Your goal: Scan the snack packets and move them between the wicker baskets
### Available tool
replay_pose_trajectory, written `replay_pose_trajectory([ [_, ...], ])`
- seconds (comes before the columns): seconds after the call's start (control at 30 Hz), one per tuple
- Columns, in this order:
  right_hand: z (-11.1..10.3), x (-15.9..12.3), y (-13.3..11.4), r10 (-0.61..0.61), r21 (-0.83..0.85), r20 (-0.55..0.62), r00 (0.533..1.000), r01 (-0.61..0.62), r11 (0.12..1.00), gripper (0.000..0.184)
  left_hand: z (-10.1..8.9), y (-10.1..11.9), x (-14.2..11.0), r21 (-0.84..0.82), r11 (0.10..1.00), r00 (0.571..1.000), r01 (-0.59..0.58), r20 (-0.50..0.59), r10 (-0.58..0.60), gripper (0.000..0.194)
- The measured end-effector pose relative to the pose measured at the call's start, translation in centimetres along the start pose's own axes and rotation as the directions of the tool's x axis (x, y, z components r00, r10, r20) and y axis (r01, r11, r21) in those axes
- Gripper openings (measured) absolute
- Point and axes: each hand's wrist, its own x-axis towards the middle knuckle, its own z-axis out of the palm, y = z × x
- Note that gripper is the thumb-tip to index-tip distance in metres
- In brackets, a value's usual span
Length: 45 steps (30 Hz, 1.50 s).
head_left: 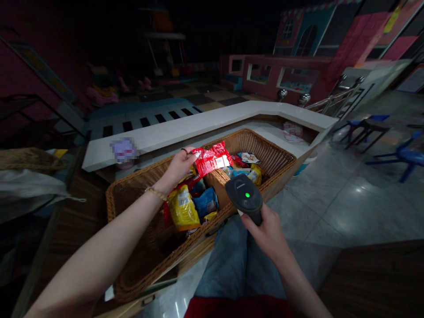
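Observation:
My left hand [180, 167] pinches a red snack packet [212, 159] by its left edge and holds it over a long wicker basket [139, 187]. My right hand [266, 232] grips the handle of a black barcode scanner [244, 195] with a green light lit on top. The scanner's head points toward the red packet, a short way below and to the right of it. Inside the basket lie several snack packets, among them a yellow one [182, 207] and a blue one [206, 201].
A white counter [212, 121] runs behind the basket. Dark wooden surfaces [374, 278] lie at the lower right and left. Blue chairs [402, 154] stand on the tiled floor at right. My jeans-clad legs [233, 260] are below the basket. The background is dim, with pink play structures.

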Motion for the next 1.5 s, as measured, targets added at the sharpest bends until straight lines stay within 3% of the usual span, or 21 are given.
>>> replay_pose_trajectory([
  [0.17,0.0,-0.2,0.1,0.004,-0.005,-0.009,1.000,-0.004,1.000,0.013,0.0,-0.1,0.4,-0.054,0.998,0.999,0.034,0.015,-0.034,0.025],
  [0.3,-0.3,-0.3,0.2,0.020,-0.023,-0.031,0.999,-0.021,1.000,0.013,-0.6,1.4,0.2,-0.040,0.999,1.000,-0.002,-0.021,0.001,0.027],
  [0.5,-1.2,0.1,0.6,0.054,-0.066,-0.085,0.995,-0.060,0.996,0.011,-3.2,3.5,0.1,0.025,0.996,0.970,-0.082,-0.226,0.086,0.028],
  [0.6,-1.6,0.2,1.0,0.067,-0.074,-0.115,0.991,-0.076,0.994,0.013,-3.6,3.9,0.1,0.151,0.982,0.963,-0.117,-0.223,0.149,0.032],
  [0.7,-2.0,0.3,1.5,0.076,-0.078,-0.135,0.988,-0.087,0.993,0.014,-2.9,3.9,0.0,0.191,0.978,0.978,-0.084,-0.170,0.117,0.027],
  [0.87,-2.3,0.1,2.0,0.085,-0.070,-0.143,0.986,-0.096,0.993,0.014,-0.4,3.5,0.6,0.213,0.974,0.995,-0.080,0.068,0.067,0.032],
  [0.97,-2.2,0.0,2.1,0.078,-0.055,-0.124,0.989,-0.085,0.995,0.011,1.5,3.2,1.8,0.321,0.934,0.964,-0.157,0.255,0.075,0.033],
  [1.13,-2.0,0.2,2.2,0.098,-0.034,-0.105,0.990,-0.102,0.994,0.008,6.3,3.3,5.1,0.628,0.696,0.901,-0.348,0.429,0.063,0.037],
  [1.27,-2.0,0.4,2.6,0.116,-0.019,-0.102,0.988,-0.119,0.993,0.007,11.1,2.6,7.5,0.771,0.465,0.856,-0.435,0.514,-0.052,0.050],
  [1.37,-2.0,0.4,2.9,0.108,-0.028,-0.110,0.988,-0.112,0.993,0.007,14.4,1.5,8.7,0.790,0.380,0.813,-0.481,0.565,-0.144,0.055],
  [1.5,-2.1,0.5,2.9,0.098,-0.035,-0.105,0.990,-0.102,0.994,0.006,17.6,0.2,9.5,0.777,0.310,0.785,-0.548,0.606,-0.132,0.059],
])
